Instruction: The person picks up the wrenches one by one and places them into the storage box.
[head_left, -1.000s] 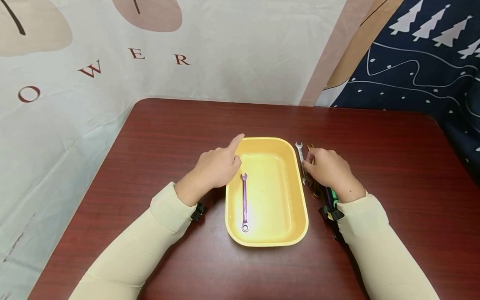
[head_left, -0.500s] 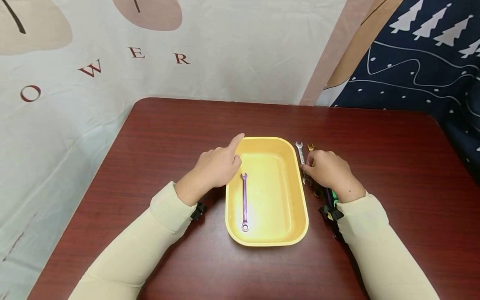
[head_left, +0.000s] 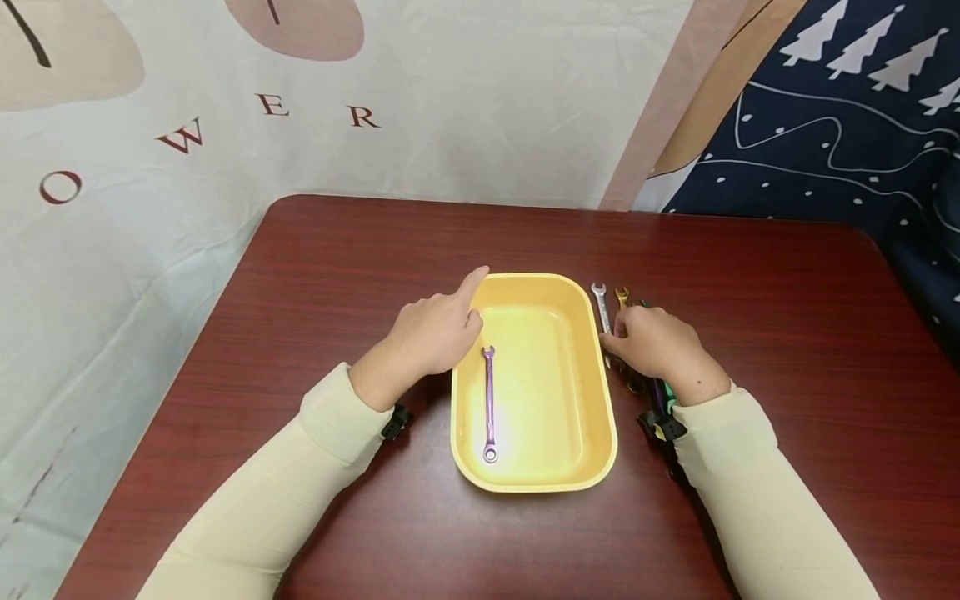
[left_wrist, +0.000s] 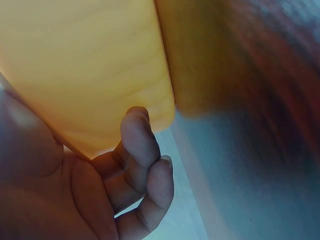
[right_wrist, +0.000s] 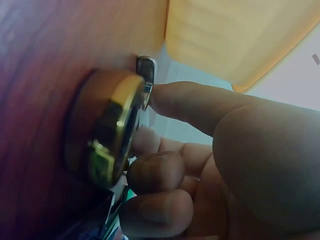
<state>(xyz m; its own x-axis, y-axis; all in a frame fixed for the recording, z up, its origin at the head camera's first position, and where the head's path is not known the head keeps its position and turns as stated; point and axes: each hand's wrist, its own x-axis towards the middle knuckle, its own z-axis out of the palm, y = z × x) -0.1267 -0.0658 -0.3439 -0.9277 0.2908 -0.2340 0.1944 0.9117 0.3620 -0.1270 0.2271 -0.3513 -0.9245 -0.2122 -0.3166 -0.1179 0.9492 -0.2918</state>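
A yellow tray (head_left: pixel 543 383) stands on the table with a purple wrench (head_left: pixel 490 404) lying lengthwise in its left part. At the tray's far left rim my left hand (head_left: pixel 437 332) holds on, thumb over the edge, index finger extended and other fingers bent against the outer wall (left_wrist: pixel 100 60). To the right of the tray lie a silver wrench (head_left: pixel 601 303) and a gold wrench (head_left: pixel 622 296). Over them is my right hand (head_left: pixel 658 342); in the right wrist view its thumb tip touches the silver wrench (right_wrist: pixel 146 75), other fingers bent, apart from the thumb, beside the gold wrench (right_wrist: pixel 117 135).
More tools, one with green on it (head_left: pixel 667 390), lie under my right hand and wrist, mostly covered. The dark red table (head_left: pixel 360 250) ends at a pale cloth backdrop (head_left: pixel 480 150), with a navy tree-patterned cloth (head_left: pixel 817 158) at the right.
My right hand has shifted slightly toward me and to the left, its thumb passing onto the silver wrench, and more of the gold wrench's head shows. My left hand and the tray stay still.
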